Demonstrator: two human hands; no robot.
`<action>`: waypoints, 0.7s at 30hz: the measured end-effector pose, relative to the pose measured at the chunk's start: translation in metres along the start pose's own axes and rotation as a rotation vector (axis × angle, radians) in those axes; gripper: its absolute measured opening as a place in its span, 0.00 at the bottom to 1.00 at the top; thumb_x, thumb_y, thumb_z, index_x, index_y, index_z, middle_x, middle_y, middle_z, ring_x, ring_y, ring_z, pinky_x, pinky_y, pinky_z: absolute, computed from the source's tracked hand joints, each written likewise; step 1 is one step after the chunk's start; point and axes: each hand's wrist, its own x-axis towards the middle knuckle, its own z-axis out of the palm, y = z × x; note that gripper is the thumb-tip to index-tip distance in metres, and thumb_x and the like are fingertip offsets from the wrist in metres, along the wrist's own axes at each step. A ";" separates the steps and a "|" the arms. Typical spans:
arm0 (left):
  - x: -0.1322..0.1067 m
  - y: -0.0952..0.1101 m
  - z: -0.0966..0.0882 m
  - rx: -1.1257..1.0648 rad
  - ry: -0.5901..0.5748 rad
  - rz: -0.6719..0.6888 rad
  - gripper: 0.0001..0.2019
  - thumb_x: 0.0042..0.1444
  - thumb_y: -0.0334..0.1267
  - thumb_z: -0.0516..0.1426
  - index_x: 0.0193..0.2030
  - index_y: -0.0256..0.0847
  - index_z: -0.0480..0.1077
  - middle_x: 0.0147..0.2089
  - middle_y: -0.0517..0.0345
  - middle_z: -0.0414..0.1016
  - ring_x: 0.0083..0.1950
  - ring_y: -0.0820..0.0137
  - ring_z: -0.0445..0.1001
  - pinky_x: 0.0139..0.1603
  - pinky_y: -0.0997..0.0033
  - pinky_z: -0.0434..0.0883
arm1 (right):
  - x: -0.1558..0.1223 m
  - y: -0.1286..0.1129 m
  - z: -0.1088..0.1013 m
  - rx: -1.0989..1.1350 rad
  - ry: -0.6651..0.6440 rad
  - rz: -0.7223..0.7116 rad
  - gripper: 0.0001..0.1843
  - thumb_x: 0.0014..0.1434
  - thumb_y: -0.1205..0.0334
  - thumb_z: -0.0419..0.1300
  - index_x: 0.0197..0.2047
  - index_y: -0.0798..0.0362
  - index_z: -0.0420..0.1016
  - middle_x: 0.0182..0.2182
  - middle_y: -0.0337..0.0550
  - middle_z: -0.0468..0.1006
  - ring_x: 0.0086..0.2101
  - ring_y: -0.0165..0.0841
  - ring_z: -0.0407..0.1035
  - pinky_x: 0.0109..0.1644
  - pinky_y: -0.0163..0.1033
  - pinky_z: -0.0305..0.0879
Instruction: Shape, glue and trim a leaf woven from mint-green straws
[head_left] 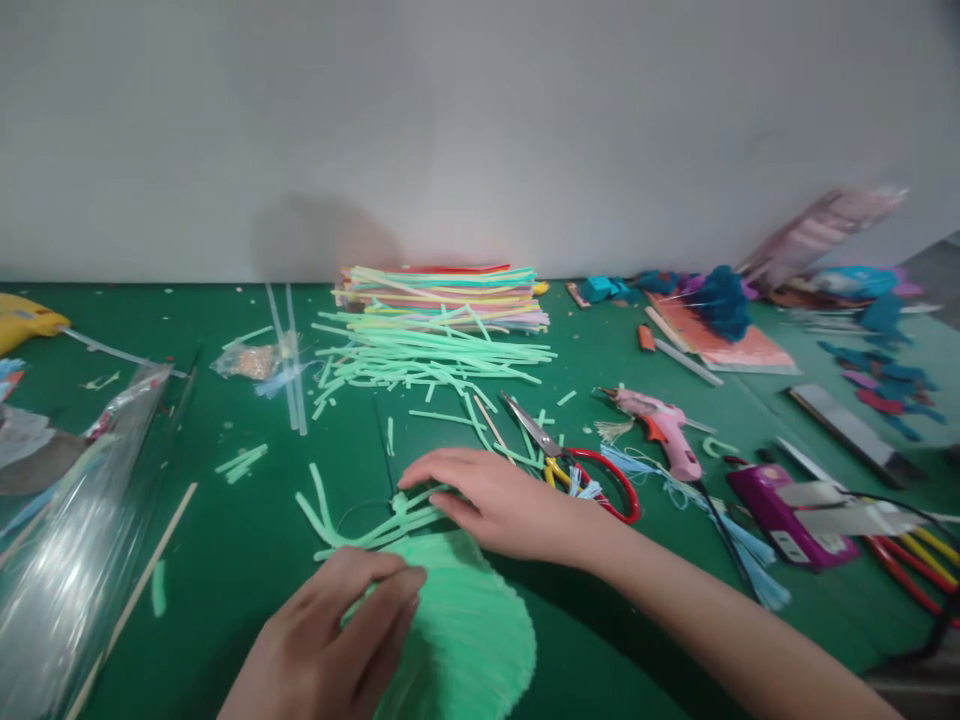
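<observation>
My left hand [330, 640] lies on the near edge of a round pale green fringed paper piece [465, 630], fingers stretched flat and pressing on it. My right hand [487, 500] reaches across from the right, fingers extended over a small bundle of light green paper strips [367, 525] at the top of that piece. The strips fan out to the left under its fingertips. Neither hand grips anything.
On the green table [247, 540]: a stack of coloured strips [442, 290] at the back, loose green strips [420, 360], red-handled scissors [577, 460], pink glue gun [664, 430], purple box [787, 510], clear plastic sleeve [67, 540] at left, wooden stick [142, 590], blue paper scraps [885, 380].
</observation>
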 end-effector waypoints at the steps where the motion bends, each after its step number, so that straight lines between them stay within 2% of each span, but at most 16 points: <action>1: 0.005 -0.002 0.006 0.078 0.030 0.090 0.12 0.64 0.31 0.53 0.52 0.43 0.72 0.47 0.53 0.80 0.47 0.66 0.79 0.47 0.70 0.75 | -0.003 0.001 -0.001 -0.042 0.070 -0.009 0.19 0.66 0.75 0.50 0.55 0.52 0.71 0.54 0.47 0.76 0.55 0.34 0.68 0.61 0.43 0.65; 4: 0.008 -0.004 0.024 0.236 0.048 0.192 0.17 0.63 0.28 0.54 0.58 0.38 0.70 0.55 0.48 0.78 0.57 0.60 0.75 0.56 0.60 0.73 | -0.025 0.004 -0.007 -0.109 0.278 0.037 0.17 0.67 0.74 0.49 0.53 0.52 0.72 0.52 0.46 0.76 0.54 0.33 0.68 0.59 0.43 0.66; 7: 0.002 -0.006 0.037 0.304 0.004 0.207 0.20 0.63 0.30 0.54 0.62 0.34 0.68 0.61 0.45 0.74 0.64 0.56 0.69 0.59 0.57 0.71 | -0.056 0.003 -0.009 -0.116 0.384 0.146 0.14 0.67 0.72 0.52 0.50 0.49 0.73 0.46 0.43 0.77 0.47 0.31 0.72 0.53 0.40 0.69; 11: 0.002 -0.009 0.044 0.339 -0.052 0.242 0.22 0.64 0.29 0.52 0.64 0.32 0.65 0.66 0.44 0.69 0.69 0.54 0.62 0.61 0.55 0.67 | -0.087 -0.001 0.006 -0.085 0.350 0.280 0.10 0.67 0.69 0.54 0.46 0.48 0.74 0.40 0.40 0.78 0.41 0.30 0.74 0.46 0.37 0.71; 14: 0.005 -0.009 0.044 0.338 -0.061 0.233 0.21 0.64 0.29 0.52 0.64 0.31 0.65 0.66 0.45 0.69 0.70 0.56 0.60 0.62 0.58 0.64 | -0.090 0.000 0.023 -0.105 0.281 0.318 0.08 0.66 0.66 0.56 0.47 0.49 0.75 0.40 0.42 0.78 0.41 0.33 0.74 0.46 0.40 0.72; 16: 0.007 -0.009 0.044 0.333 -0.055 0.221 0.22 0.64 0.30 0.52 0.64 0.29 0.64 0.66 0.44 0.69 0.70 0.56 0.59 0.63 0.59 0.63 | -0.086 0.004 0.030 -0.153 0.282 0.308 0.09 0.66 0.65 0.57 0.48 0.51 0.74 0.41 0.44 0.77 0.43 0.36 0.73 0.48 0.43 0.72; 18: 0.008 -0.009 0.044 0.329 -0.050 0.215 0.23 0.64 0.31 0.52 0.65 0.27 0.63 0.66 0.42 0.68 0.70 0.56 0.59 0.63 0.59 0.62 | -0.083 0.009 0.030 -0.201 0.334 0.318 0.10 0.66 0.66 0.56 0.49 0.52 0.74 0.42 0.45 0.77 0.44 0.36 0.73 0.50 0.44 0.72; 21: 0.008 -0.009 0.044 0.341 -0.081 0.218 0.22 0.63 0.30 0.52 0.64 0.26 0.64 0.68 0.37 0.64 0.69 0.54 0.60 0.62 0.57 0.63 | -0.084 0.016 0.018 -0.256 0.430 0.382 0.09 0.66 0.65 0.56 0.47 0.51 0.75 0.43 0.45 0.77 0.44 0.36 0.73 0.50 0.44 0.71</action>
